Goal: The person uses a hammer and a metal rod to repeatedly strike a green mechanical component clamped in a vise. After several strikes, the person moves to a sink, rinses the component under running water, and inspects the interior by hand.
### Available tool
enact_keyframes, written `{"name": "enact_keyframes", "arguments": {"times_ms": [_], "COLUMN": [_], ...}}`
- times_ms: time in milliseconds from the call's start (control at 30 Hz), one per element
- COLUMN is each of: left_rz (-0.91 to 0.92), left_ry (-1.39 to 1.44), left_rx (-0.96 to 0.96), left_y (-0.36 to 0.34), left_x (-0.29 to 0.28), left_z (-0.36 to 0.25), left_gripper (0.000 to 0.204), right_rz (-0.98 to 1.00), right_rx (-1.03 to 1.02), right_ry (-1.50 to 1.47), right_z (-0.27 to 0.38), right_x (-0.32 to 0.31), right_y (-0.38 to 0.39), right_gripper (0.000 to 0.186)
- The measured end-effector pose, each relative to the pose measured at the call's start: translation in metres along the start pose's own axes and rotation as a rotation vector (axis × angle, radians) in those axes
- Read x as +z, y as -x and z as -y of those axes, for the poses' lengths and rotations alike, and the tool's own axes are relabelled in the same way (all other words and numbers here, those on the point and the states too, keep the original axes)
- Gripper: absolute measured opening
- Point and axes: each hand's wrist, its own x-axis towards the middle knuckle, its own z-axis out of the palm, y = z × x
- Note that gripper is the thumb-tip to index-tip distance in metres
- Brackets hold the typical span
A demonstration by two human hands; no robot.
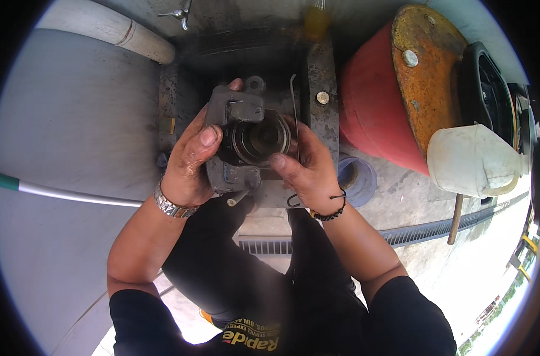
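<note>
A dark grey brake caliper [237, 105] is held up between my two hands, above the front of a dark basin. Its round bore [261, 137] faces up, with a ring-like rim. My left hand [193, 155] wraps the caliper's left side, thumb on top and a fingertip showing past the far edge. At the bore's right rim is my right hand [310, 169], its thumb pressed on the rim and its other fingers partly hidden. A thin bent metal rod [295, 107] runs beside my right fingers; whether they grip it I cannot tell.
The dark basin [322, 127] has a bottle cap [322, 98] on its right ledge, beneath a tap [180, 16]. To the right stand a rusty-topped red drum [370, 89], a translucent jug [468, 160] and a bluish bucket [368, 184]. A floor drain grate [418, 231] crosses behind my legs.
</note>
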Motion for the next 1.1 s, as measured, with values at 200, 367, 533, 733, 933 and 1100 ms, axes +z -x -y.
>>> {"name": "enact_keyframes", "arguments": {"times_ms": [200,367,533,733,933,1100], "left_rz": [-0.126,0.224,0.223,0.171,0.201,0.186], "left_ry": [-0.103,0.561,0.715,0.607,0.625,0.610], "left_rx": [0.272,0.208,0.132,0.131,0.151,0.190], "left_y": [0.026,0.024,0.032,0.032,0.025,0.029], "left_x": [0.042,0.055,0.081,0.105,0.096,0.086], "left_z": [0.011,0.047,0.051,0.045,0.038,0.041], "left_gripper": [0.110,0.095,0.080,0.075,0.077,0.078], "right_rz": [0.107,0.086,-0.013,-0.215,-0.313,-0.135], "right_rx": [0.104,0.095,-0.026,-0.400,-0.383,-0.301], "right_ry": [-0.170,-0.013,0.346,0.644,0.534,0.925], "right_z": [0.106,0.134,0.126,0.115,0.114,0.124], "right_x": [0.013,0.026,0.036,0.027,-0.021,-0.027], "right_y": [0.049,0.062,0.067,0.106,0.122,0.144], "right_gripper": [0.071,0.058,0.054,0.040,0.020,0.020]}}
